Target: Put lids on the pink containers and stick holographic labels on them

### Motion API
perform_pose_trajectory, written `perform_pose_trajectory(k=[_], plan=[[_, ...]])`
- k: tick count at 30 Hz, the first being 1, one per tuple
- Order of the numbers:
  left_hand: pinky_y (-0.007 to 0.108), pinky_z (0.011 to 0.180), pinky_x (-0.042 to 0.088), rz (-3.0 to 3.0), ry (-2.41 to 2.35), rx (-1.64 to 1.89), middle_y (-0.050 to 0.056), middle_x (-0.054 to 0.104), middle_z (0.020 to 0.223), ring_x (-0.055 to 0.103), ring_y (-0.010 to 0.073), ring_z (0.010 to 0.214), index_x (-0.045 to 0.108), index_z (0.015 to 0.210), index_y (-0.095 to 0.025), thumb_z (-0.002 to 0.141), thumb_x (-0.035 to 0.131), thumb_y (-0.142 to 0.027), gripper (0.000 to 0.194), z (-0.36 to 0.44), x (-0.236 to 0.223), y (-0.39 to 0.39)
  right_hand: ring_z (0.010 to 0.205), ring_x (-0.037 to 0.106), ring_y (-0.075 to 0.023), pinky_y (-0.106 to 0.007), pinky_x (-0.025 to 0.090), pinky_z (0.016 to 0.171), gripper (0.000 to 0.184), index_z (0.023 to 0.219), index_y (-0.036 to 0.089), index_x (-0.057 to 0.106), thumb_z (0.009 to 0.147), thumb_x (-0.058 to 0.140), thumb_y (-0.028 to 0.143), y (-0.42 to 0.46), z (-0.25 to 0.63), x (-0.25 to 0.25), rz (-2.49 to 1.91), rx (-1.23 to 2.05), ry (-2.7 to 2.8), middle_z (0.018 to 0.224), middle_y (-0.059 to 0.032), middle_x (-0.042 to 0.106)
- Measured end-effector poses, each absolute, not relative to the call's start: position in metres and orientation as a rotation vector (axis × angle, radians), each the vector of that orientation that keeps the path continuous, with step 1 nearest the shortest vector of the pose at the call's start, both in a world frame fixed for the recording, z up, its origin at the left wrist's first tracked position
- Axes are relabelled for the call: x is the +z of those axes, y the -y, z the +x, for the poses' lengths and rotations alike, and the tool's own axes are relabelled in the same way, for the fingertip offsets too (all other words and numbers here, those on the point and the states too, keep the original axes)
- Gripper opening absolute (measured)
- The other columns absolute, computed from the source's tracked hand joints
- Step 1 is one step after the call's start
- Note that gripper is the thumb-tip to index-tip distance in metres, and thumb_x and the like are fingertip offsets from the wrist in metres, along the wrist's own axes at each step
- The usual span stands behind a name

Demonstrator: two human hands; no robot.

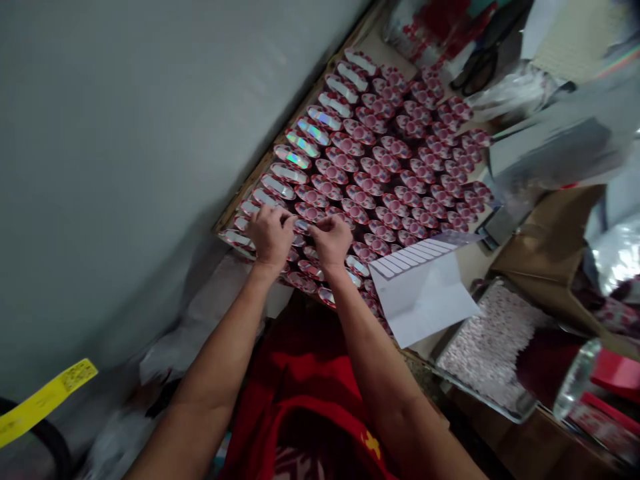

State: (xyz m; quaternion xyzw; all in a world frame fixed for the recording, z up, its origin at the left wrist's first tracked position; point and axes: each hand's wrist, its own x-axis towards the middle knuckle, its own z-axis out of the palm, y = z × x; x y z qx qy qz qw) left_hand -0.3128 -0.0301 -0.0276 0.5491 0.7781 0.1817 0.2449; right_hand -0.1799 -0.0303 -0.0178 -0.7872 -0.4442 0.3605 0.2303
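Rows of small pink-and-red printed packs with oval tops (345, 160) stand close together on the table. Silvery strip stickers (291, 157), some with a rainbow sheen, lie across the packs along the wall side. My left hand (273, 235) is closed in a pinch over the near rows. Close to its right, my right hand (331, 241) pinches too. A short pale strip sticker (303, 226) spans the gap between both sets of fingertips, just over a pack top. To the right, a white sheet with a row of strip stickers (417, 259) rests partly on the packs.
A grey wall (125, 133) borders the table's left edge. At right are a tray of pale pink granules (490, 347), an open cardboard box (547, 243) and clear plastic bags (565, 153). Black-handled scissors (477, 70) lie at the back. A yellow tag (47, 400) shows at lower left.
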Motion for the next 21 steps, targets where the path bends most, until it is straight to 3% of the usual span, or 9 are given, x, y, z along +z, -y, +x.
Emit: perform_pose_trajectory(k=[3, 6, 10, 14, 16, 19, 21], plan=[[0.051, 0.104, 0.043, 1.465, -2.158, 0.553, 0.012, 0.067, 0.111, 0.059, 0.0358, 0.115, 0.069, 0.090, -0.023, 0.087, 0.077, -0.035, 0.015, -0.311, -0.029, 0.029, 0.077, 0.065, -0.0183, -0.028, 0.044, 0.074, 0.026, 0.087, 0.024, 0.061, 0.075, 0.082, 0.033, 0.023, -0.173, -0.017, -2.269, 1.014, 1.328, 0.082, 0.0024, 0.071], [0.056, 0.108, 0.042, 1.371, -2.288, 0.622, 0.015, 0.065, 0.122, 0.055, 0.0400, 0.124, 0.063, 0.102, -0.021, 0.075, 0.089, -0.037, 0.041, -0.312, -0.027, 0.024, 0.086, 0.067, -0.0229, -0.031, 0.044, 0.075, 0.044, 0.100, 0.025, 0.059, 0.073, 0.087, 0.045, 0.010, -0.164, -0.022, -2.416, 1.033, 1.450, 0.093, -0.0010, 0.073], [0.061, 0.110, 0.039, 1.423, -2.324, 0.555, 0.015, 0.065, 0.122, 0.054, 0.0433, 0.125, 0.060, 0.095, -0.020, 0.066, 0.095, -0.031, 0.046, -0.313, -0.013, 0.008, 0.089, 0.066, -0.0231, -0.030, 0.042, 0.073, 0.041, 0.096, 0.026, 0.058, 0.078, 0.086, 0.051, 0.008, -0.163, -0.012, -2.400, 1.101, 1.545, 0.096, -0.0024, 0.073], [0.048, 0.100, 0.046, 1.605, -2.026, 0.640, 0.006, 0.067, 0.097, 0.063, 0.0313, 0.102, 0.063, 0.095, -0.020, 0.078, 0.086, -0.031, 0.030, -0.280, 0.008, 0.004, 0.071, 0.058, -0.0157, -0.027, 0.036, 0.066, 0.043, 0.081, 0.025, 0.053, 0.088, 0.073, 0.063, 0.050, -0.138, 0.039, -2.179, 1.143, 1.419, 0.075, 0.0037, 0.064], [0.040, 0.087, 0.049, 1.604, -1.787, 0.732, 0.002, 0.067, 0.085, 0.063, 0.0234, 0.083, 0.066, 0.092, -0.021, 0.083, 0.082, -0.034, 0.022, -0.244, 0.015, 0.010, 0.064, 0.052, -0.0136, -0.027, 0.036, 0.065, 0.046, 0.084, 0.025, 0.052, 0.089, 0.067, 0.069, 0.078, -0.099, 0.066, -2.126, 0.908, 1.234, 0.071, 0.0058, 0.058], [0.032, 0.077, 0.049, 1.580, -1.533, 0.848, 0.001, 0.069, 0.081, 0.063, 0.0183, 0.074, 0.068, 0.086, -0.022, 0.085, 0.080, -0.031, 0.015, -0.177, 0.020, 0.022, 0.068, 0.052, -0.0148, -0.028, 0.040, 0.067, 0.054, 0.097, 0.025, 0.051, 0.080, 0.074, 0.071, 0.094, -0.013, 0.078, -2.216, 0.475, 0.756, 0.075, 0.0055, 0.054], [0.031, 0.078, 0.050, 1.612, -1.447, 0.873, 0.002, 0.071, 0.084, 0.066, 0.0182, 0.078, 0.068, 0.085, -0.022, 0.085, 0.079, -0.028, 0.012, -0.134, 0.021, 0.025, 0.073, 0.057, -0.0168, -0.028, 0.044, 0.068, 0.067, 0.106, 0.024, 0.051, 0.066, 0.086, 0.065, 0.086, 0.040, 0.064, -2.239, 0.496, 0.493, 0.080, 0.0041, 0.056]])
